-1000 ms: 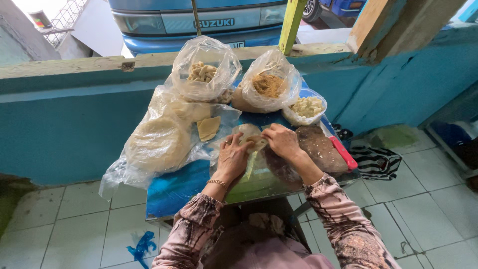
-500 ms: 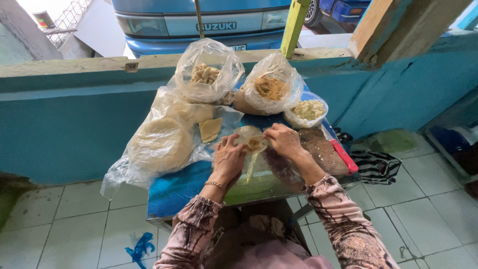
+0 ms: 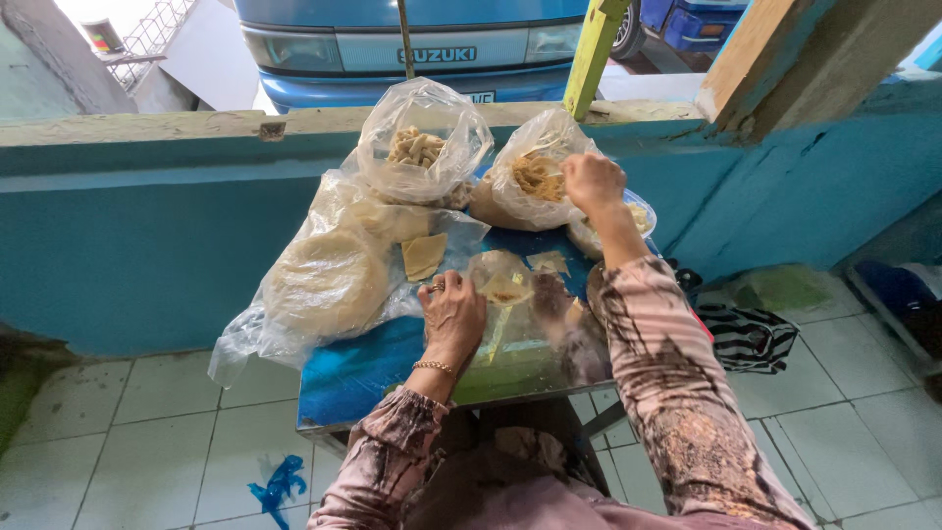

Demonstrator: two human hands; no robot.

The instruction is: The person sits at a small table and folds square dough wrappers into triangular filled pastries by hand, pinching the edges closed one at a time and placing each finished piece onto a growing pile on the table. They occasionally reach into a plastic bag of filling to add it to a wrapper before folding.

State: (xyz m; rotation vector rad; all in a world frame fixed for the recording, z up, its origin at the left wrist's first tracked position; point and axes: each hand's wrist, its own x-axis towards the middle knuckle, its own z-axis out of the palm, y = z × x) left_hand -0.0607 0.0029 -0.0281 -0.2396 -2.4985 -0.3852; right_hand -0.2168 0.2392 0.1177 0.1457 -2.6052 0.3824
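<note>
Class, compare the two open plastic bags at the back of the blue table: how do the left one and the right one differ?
The left bag holds pale, chunky pieces; the right bag holds thinner, more orange-yellow strips. The left bag stands untouched with its mouth wide open, while the right hand is at the right bag's mouth. The left hand is at neither. Both are clear, crinkled plastic on the blue table.

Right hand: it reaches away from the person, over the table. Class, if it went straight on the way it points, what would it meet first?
The right hand is already at the mouth of the bag of yellow strips, so it would probably meet that bag first, though depth is hard to judge.
</note>
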